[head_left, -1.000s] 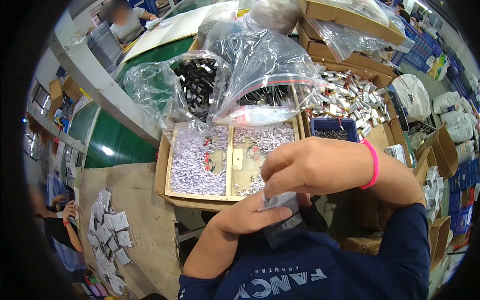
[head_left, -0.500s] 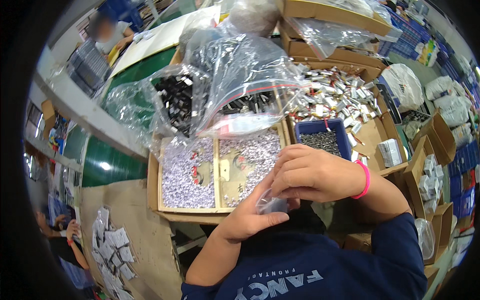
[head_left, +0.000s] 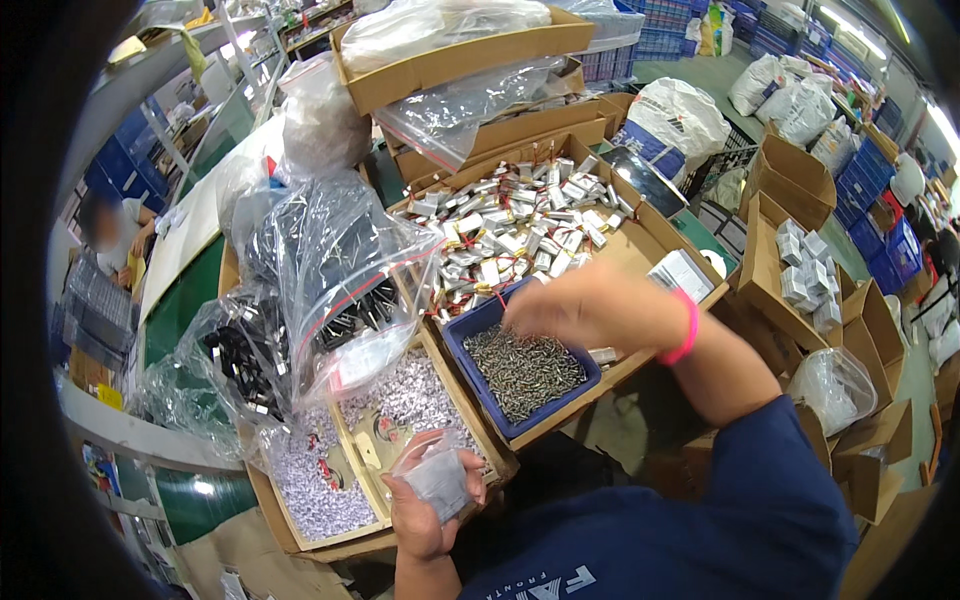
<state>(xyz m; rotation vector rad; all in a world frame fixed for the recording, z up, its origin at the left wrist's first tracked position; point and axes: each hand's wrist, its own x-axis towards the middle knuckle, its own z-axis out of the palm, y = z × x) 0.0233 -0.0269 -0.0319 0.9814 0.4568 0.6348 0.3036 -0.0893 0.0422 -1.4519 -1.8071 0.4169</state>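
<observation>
My left hand, palm up at the front, has its fingers and thumb around a small clear plastic bag with something greyish in it. The bag is over the near right part of a divided wooden tray holding many tiny white pieces. A blue plastic bin full of small metal screws stands to the right of the tray. My right hand, with a pink band at its wrist, is over the bin's far side. Motion smears its fingers, so whether they hold anything is unclear.
Behind the bin, a cardboard box holds many silver battery cells with thin wires. Large clear bags of black parts lie at the left. Open cartons stand at the right. A person sits at the far left.
My right hand has left the small bag and moved over the screw bin. My left hand keeps the bag, now lower and further left in view. The view has swung to the right.
</observation>
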